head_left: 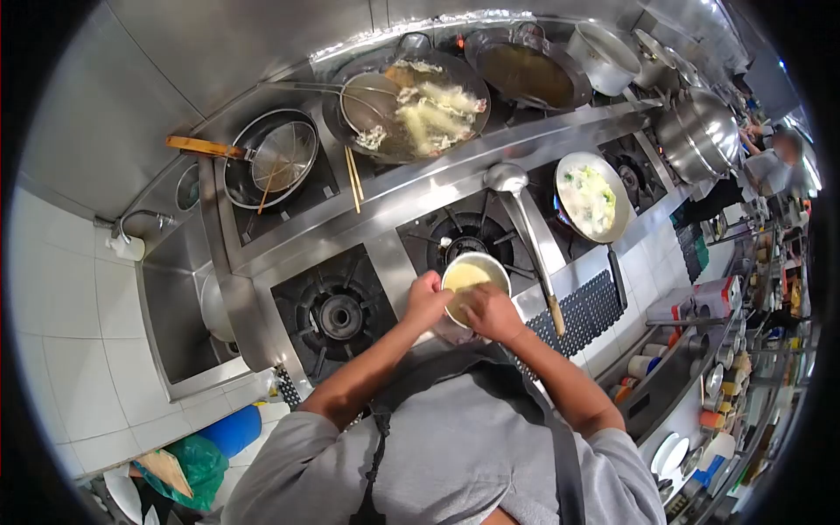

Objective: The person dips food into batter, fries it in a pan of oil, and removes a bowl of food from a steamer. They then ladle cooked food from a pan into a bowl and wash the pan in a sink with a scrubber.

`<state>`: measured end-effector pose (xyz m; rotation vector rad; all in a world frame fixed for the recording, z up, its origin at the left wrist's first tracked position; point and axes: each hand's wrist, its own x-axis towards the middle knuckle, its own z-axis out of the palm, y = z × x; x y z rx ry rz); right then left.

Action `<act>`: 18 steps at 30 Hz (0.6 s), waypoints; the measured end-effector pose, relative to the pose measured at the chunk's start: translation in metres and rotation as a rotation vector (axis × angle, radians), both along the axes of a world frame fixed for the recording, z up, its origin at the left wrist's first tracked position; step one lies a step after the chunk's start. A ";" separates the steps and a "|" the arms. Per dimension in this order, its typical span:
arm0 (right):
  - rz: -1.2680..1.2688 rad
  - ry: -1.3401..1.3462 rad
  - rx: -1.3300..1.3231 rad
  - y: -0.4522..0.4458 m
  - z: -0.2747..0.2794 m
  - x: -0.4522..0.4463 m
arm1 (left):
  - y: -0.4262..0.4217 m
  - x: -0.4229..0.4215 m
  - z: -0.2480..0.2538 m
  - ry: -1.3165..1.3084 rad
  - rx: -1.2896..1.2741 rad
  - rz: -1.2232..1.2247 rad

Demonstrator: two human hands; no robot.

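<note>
In the head view, the right grip [493, 313] reaches into a bowl [507, 276] of pale yellow liquid [466, 275], its fingertips hidden, so whether they are spread or pressed together I cannot tell. The left grip [427, 302] pinches the bowl's left rim, its lower fingers hard to make out. The bowl is at the near edge of the middle burner [468, 234], a ladle [535, 241] near its right, the left burner [339, 315] well apart.
</note>
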<state>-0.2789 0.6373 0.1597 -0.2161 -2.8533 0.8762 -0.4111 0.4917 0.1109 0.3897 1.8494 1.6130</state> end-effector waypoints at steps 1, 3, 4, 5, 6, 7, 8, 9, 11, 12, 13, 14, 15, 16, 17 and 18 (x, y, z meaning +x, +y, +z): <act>0.004 0.022 0.004 0.003 0.007 -0.003 | -0.001 -0.006 0.021 0.059 -0.023 0.000; -0.076 -0.120 -0.051 0.006 0.065 -0.018 | 0.001 -0.023 0.041 0.184 0.049 -0.011; -0.046 -0.065 -0.096 0.012 0.091 -0.028 | 0.005 -0.033 0.048 0.170 0.093 0.000; -0.060 -0.063 -0.076 0.016 0.108 -0.035 | 0.010 -0.041 0.082 0.163 0.086 0.045; -0.009 0.031 -0.022 0.024 0.119 -0.046 | 0.015 -0.051 0.098 0.158 0.126 0.063; 0.015 0.050 0.004 0.027 0.141 -0.058 | 0.020 -0.063 0.105 0.165 0.148 0.091; 0.026 0.064 0.041 0.031 0.156 -0.069 | 0.025 -0.073 0.122 0.194 0.176 0.110; 0.038 0.079 0.079 0.035 0.169 -0.082 | 0.030 -0.084 0.140 0.224 0.204 0.132; 0.043 0.052 0.182 0.042 0.190 -0.111 | 0.040 -0.110 0.163 0.326 0.200 0.167; 0.045 0.038 0.232 0.045 0.198 -0.127 | 0.046 -0.121 0.174 0.354 0.208 0.201; 0.026 -0.006 0.290 0.048 0.203 -0.144 | 0.051 -0.133 0.185 0.389 0.230 0.214; 0.018 -0.037 0.348 0.053 0.204 -0.164 | 0.056 -0.145 0.195 0.465 0.214 0.221; 0.010 -0.069 0.406 0.059 0.203 -0.187 | 0.062 -0.157 0.205 0.540 0.195 0.228; 0.010 -0.123 0.406 0.065 0.204 -0.210 | 0.068 -0.169 0.214 0.553 0.184 0.250; 0.011 -0.178 0.404 0.072 0.205 -0.233 | 0.074 -0.181 0.222 0.565 0.172 0.271; 0.011 -0.231 0.403 0.079 0.205 -0.256 | 0.080 -0.192 0.228 0.512 0.204 0.283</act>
